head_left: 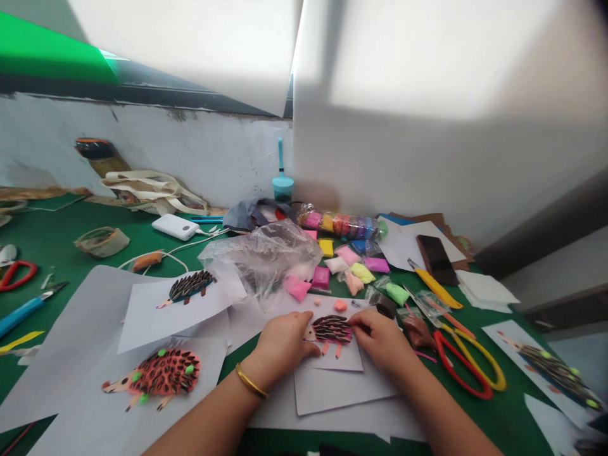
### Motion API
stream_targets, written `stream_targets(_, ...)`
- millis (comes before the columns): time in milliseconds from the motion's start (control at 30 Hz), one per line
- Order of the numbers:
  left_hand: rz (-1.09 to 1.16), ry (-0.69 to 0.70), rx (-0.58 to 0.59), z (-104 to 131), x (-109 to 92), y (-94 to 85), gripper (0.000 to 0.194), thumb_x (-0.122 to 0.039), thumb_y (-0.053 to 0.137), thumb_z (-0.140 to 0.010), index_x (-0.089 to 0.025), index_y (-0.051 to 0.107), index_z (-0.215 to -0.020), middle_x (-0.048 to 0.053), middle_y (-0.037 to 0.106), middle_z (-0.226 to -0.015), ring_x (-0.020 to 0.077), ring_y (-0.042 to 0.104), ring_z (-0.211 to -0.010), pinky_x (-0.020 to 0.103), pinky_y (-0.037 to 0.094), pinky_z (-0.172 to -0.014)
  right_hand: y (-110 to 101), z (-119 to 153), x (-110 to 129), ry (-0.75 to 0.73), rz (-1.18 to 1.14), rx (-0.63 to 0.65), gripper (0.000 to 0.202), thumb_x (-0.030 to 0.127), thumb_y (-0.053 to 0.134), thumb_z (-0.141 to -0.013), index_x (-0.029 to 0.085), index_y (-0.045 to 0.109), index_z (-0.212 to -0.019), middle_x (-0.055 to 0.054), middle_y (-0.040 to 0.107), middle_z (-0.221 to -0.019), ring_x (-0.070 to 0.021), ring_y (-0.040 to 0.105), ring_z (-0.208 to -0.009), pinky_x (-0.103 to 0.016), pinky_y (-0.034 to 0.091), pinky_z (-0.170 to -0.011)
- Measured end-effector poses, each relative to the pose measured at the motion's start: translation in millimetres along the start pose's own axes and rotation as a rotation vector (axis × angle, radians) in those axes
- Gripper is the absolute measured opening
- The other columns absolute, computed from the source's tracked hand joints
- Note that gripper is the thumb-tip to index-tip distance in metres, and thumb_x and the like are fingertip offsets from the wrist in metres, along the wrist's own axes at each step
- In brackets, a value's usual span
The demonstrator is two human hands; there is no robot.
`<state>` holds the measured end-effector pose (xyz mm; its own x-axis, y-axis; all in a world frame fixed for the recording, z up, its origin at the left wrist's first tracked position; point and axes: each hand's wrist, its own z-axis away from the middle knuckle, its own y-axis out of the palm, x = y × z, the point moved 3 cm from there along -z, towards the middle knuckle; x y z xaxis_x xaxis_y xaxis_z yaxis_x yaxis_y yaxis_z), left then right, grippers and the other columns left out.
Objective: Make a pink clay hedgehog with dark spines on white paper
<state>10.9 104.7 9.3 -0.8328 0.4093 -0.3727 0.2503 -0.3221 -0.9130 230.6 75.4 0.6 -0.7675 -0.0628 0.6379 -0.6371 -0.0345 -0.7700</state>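
Note:
A small hedgehog picture (pixel 331 332) lies on white paper in front of me. Its pink body is covered with dark, striped seed-like spines, with pale legs below. My left hand (pixel 284 342) rests at its head end, thumb and forefinger apart on the paper. At the tail end, my right hand (pixel 384 339) has its fingertips pinched together against the spines; whatever is between them is hidden. Just above the picture sit a coral clay lump (pixel 340 305) and a smaller pale ball (pixel 317 302).
Clay packets (pixel 349 255) and a crumpled plastic bag (pixel 261 256) lie behind. Red-and-yellow scissors (pixel 463 367), a yellow cutter (pixel 437 288) and a phone (pixel 436 259) are at right. Other hedgehog pictures (pixel 161 373) lie left and far right. A blue-handled knife (pixel 28 310) is far left.

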Motion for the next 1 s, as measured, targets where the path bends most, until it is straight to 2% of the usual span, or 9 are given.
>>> stream_targets(500,0.017,0.005,-0.002,-0.3,0.3,1.9,0.065,-0.052,0.073,-0.069,-0.024,0.056,-0.125,0.008,0.067,-0.105,0.0282,0.063,-0.094,0.034,0.045,-0.076,1.1,-2.6,3.7,0.043,0.088,0.034,0.023,0.019,0.049,-0.082,0.021,0.071,-0.090,-0.005,0.070,-0.094,-0.0206,0.064,-0.090,-0.033,0.047,-0.081)
stream_targets(667,0.118,-0.013,-0.031,0.3,1.3,-3.0,0.066,-0.051,0.074,-0.068,-0.023,0.057,-0.126,0.008,0.067,-0.102,0.0283,0.062,-0.092,0.034,0.044,-0.078,1.6,-1.7,2.7,0.026,0.091,0.048,0.023,0.018,0.049,-0.083,0.022,0.070,-0.092,-0.004,0.070,-0.094,-0.0206,0.063,-0.091,-0.034,0.047,-0.082)
stream_targets(767,0.405,-0.042,-0.087,1.6,0.3,-12.1,0.063,-0.054,0.067,-0.075,-0.022,0.057,-0.128,0.006,0.066,-0.091,0.0232,0.061,-0.083,0.033,0.044,-0.077,-3.1,1.5,2.3,0.007,0.073,0.041,0.020,0.022,0.050,-0.085,0.023,0.069,-0.092,-0.003,0.069,-0.093,-0.0203,0.063,-0.088,-0.034,0.047,-0.080)
stream_targets(833,0.789,-0.076,-0.076,2.7,-1.0,-16.1,0.056,-0.057,0.056,-0.083,-0.020,0.058,-0.125,0.004,0.064,-0.085,0.0176,0.058,-0.074,0.029,0.045,-0.072,-9.0,4.5,4.3,-0.028,0.054,-0.009,0.018,0.027,0.050,-0.088,0.023,0.067,-0.091,-0.004,0.068,-0.093,-0.0203,0.062,-0.087,-0.034,0.047,-0.078)
stream_targets(933,1.487,-0.209,0.116,4.9,-5.2,-13.5,0.055,-0.058,0.043,-0.091,-0.016,0.058,-0.122,0.004,0.062,-0.084,0.0115,0.056,-0.064,0.024,0.046,-0.064,-17.6,10.5,14.7,-0.140,0.006,-0.148,0.018,0.029,0.049,-0.091,0.022,0.065,-0.088,-0.005,0.065,-0.089,-0.0204,0.060,-0.087,-0.034,0.047,-0.078)
stream_targets(1000,1.843,-0.287,0.303,7.2,-11.0,-10.2,0.055,-0.057,0.042,-0.092,-0.013,0.057,-0.122,0.007,0.064,-0.090,0.0127,0.062,-0.072,0.025,0.050,-0.071,-19.4,15.4,26.0,-0.228,-0.044,-0.223,0.018,0.028,0.049,-0.092,0.021,0.065,-0.089,-0.005,0.063,-0.087,-0.0202,0.059,-0.086,-0.033,0.047,-0.077)
